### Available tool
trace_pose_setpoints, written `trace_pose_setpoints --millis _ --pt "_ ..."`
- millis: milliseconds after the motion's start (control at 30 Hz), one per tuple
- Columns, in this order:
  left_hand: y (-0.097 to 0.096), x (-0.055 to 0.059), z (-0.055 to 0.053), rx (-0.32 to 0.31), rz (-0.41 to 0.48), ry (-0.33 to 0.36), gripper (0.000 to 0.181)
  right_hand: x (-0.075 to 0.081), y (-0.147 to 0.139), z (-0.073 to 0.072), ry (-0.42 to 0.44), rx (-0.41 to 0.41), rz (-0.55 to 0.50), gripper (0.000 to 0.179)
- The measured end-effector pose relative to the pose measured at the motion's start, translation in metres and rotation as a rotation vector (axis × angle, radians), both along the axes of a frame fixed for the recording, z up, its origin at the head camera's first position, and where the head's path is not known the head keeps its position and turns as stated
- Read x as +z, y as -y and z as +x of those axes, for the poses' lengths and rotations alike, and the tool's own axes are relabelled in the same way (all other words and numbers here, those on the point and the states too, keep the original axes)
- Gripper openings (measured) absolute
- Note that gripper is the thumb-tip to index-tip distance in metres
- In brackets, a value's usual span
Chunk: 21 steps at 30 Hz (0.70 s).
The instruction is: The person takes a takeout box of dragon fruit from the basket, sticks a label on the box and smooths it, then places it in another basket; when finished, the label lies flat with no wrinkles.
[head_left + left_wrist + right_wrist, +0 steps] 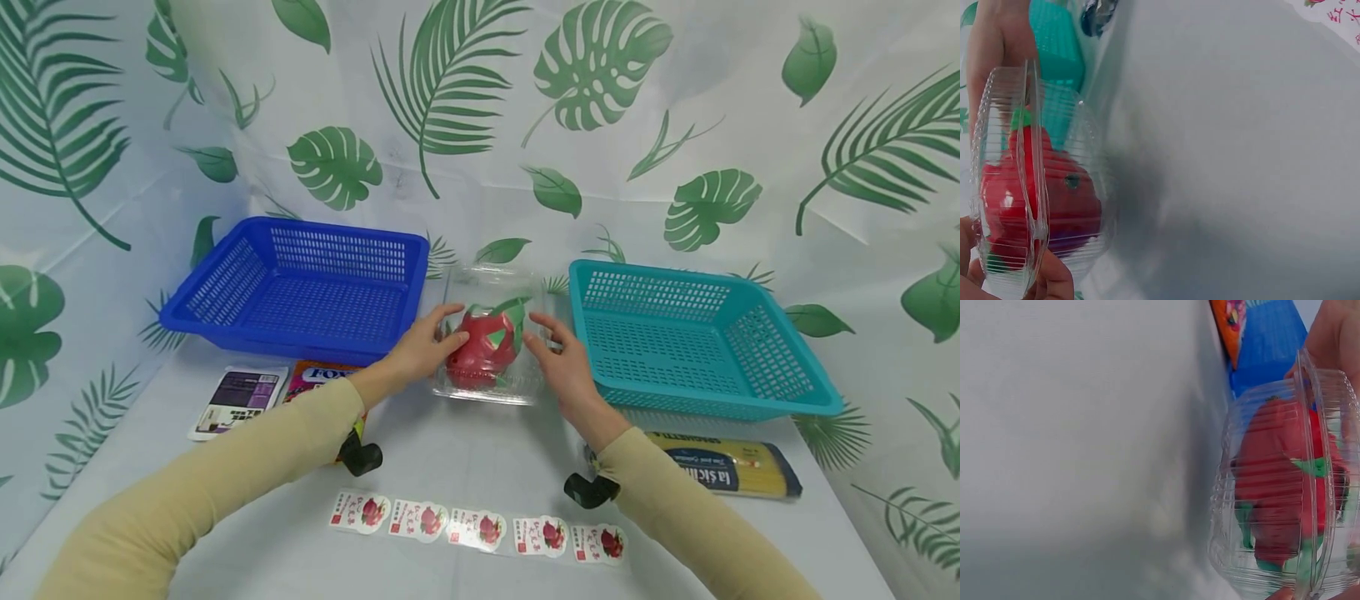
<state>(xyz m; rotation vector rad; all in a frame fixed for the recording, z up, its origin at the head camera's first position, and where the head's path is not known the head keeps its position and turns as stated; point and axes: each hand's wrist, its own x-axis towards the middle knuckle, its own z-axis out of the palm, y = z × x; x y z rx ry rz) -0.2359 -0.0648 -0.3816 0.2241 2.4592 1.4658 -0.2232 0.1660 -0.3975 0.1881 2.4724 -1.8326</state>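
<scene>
Both hands on the clear box [527, 385]. Left hand [420, 346]: thumb and fingers grasping its left edge. Right hand [564, 358]: same grip on the right edge, thumb and fingers either side of the rim. Red fruit [480, 354] with green leaf tips inside; the two box halves meet at the rim, can't tell if latched. Box sits mid-counter [450, 467], between blue basket [315, 304] on the left and teal basket [667, 350] on the right; can't tell if it's resting fully on the surface. Strip of five stickers [478, 531] with red fruit prints lies nearer the person. White pack [238, 402] and orange bag [303, 377] in front of the blue basket, bag partly under the left sleeve [277, 446]. Spaghetti [731, 467] in front of the teal one, partly behind the right sleeve [690, 508].
</scene>
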Motion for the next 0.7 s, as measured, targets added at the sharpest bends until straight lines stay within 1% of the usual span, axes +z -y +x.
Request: trace_pose_setpoints --millis 133,300,400,500,700 --pt "-0.002 -0.004 0.001 0.004 -0.009 0.016 0.053 -0.003 0.0 0.002 0.007 0.003 0.0 0.045" --pt "-0.003 -0.008 0.002 0.014 -0.026 -0.002 0.053 -0.007 0.001 0.003 0.025 -0.007 0.01 0.045" --pt "-0.004 -0.01 0.001 0.018 -0.029 -0.017 0.053 -0.008 0.001 0.002 0.041 -0.014 0.014 0.043" --pt "-0.005 -0.012 0.0 0.018 -0.029 -0.025 0.053 -0.01 0.001 0.002 0.045 -0.002 0.004 0.045" --pt "-0.004 -0.015 -0.004 0.02 -0.016 -0.005 0.052 -0.011 0.0 0.001 0.04 0.011 -0.001 0.045"
